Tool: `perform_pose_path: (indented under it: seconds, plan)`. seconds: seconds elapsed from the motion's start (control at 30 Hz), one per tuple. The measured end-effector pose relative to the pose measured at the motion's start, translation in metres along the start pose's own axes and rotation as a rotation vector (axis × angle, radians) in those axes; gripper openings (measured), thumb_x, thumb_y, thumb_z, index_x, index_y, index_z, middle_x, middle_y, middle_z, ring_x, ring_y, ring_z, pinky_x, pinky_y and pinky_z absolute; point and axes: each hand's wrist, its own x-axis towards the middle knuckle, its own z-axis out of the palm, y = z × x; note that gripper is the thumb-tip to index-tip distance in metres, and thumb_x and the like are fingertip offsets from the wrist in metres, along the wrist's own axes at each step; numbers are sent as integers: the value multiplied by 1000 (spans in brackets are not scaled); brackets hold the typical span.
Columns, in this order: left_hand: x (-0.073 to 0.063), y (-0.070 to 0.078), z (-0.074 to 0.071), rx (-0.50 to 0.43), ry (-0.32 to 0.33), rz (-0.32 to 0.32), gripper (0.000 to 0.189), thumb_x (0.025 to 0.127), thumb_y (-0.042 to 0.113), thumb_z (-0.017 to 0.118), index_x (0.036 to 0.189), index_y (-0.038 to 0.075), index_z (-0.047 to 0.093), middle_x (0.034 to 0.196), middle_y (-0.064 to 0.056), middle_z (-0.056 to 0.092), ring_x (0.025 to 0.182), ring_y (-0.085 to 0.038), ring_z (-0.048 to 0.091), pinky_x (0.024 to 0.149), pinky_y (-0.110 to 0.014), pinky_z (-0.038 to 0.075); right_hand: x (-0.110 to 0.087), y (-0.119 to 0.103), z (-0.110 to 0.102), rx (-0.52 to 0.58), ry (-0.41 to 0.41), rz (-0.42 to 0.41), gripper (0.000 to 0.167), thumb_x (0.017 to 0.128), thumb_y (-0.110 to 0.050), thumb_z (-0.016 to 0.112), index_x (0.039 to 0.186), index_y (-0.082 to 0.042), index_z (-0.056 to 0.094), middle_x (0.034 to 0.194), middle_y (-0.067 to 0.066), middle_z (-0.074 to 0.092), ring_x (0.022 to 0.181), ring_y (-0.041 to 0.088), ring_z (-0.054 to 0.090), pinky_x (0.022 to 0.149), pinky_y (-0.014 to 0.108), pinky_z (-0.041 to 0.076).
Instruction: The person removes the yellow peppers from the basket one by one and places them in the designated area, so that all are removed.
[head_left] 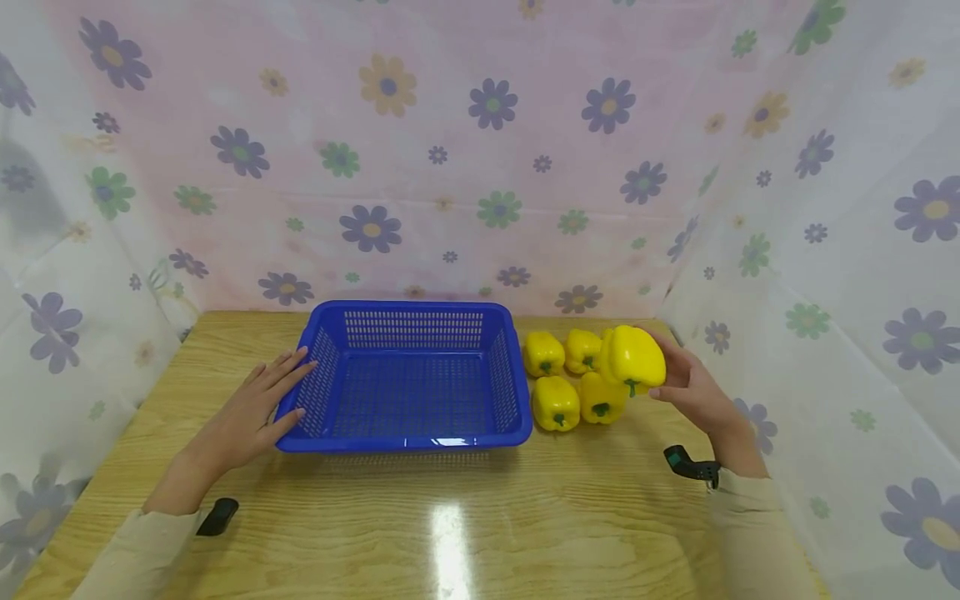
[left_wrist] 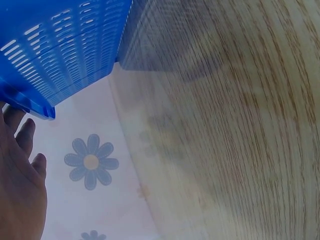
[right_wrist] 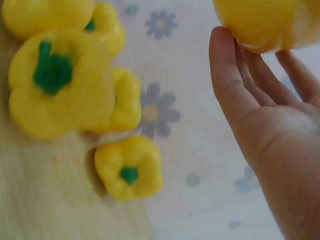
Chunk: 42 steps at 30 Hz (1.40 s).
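Observation:
A yellow bell pepper (head_left: 633, 358) with a green stem is held up by my right hand (head_left: 697, 396), above the right end of a group of peppers. In the right wrist view the fingers (right_wrist: 225, 65) lie against the underside of the held pepper (right_wrist: 272, 22). My left hand (head_left: 243, 412) rests on the left rim of a blue plastic basket (head_left: 360, 444), its fingers extended over the edge. The left wrist view shows the fingertips right at the basket's rim. No peppers lie inside the basket.
Several more yellow bell peppers (head_left: 556, 403) stand close together just right of the basket, one partly hidden behind the held one. Everything stands on a wooden table (head_left: 570, 517). Flower-patterned curtains (head_left: 442, 175) enclose it at the back and both sides.

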Motion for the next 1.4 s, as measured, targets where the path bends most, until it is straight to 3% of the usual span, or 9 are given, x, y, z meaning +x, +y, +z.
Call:
perform_pose_path:
  seconds: [0.4,0.6,0.77,1.0,1.2,1.4]
  plan:
    - [0,2,-1,20,2,-2,65,100,23,63,157,6,38,167,-19,26,153,-45,21,125,-59,9,-49,22,-31,29,-54,39,76,86,23,30,158,12,7,158,8,44,130,17,56,105,30,51]
    - [0,3,-2,24,1,-6,65,100,23,62,158,7,36,167,-19,25,153,-45,21,125,-60,9,-66,35,-42,78,-57,182,75,92,17,33,161,4,9,159,0,43,133,12,54,106,28,49]
    - [0,4,-2,29,5,-2,65,100,22,63,157,6,37,166,-19,26,152,-46,23,125,-60,10,-77,51,-52,45,-26,299,78,94,17,37,163,-1,6,160,-7,40,135,8,52,106,25,48]
    - [0,5,-2,22,12,2,64,99,21,63,157,5,38,166,-19,27,153,-43,21,127,-54,5,-81,63,-62,57,-54,368,78,95,14,40,163,-2,5,160,-13,38,137,3,48,106,24,48]
    - [0,3,-2,26,11,7,65,99,20,63,157,5,38,166,-19,27,152,-45,22,126,-58,9,-79,69,-70,85,-109,386,81,95,16,39,163,-2,0,161,-16,35,140,1,44,109,22,44]
    - [0,4,-2,31,7,5,65,99,21,63,157,5,37,166,-20,27,153,-43,21,125,-59,9,-75,72,-77,45,-108,430,79,98,11,41,163,-4,0,160,-19,34,140,0,43,110,21,43]
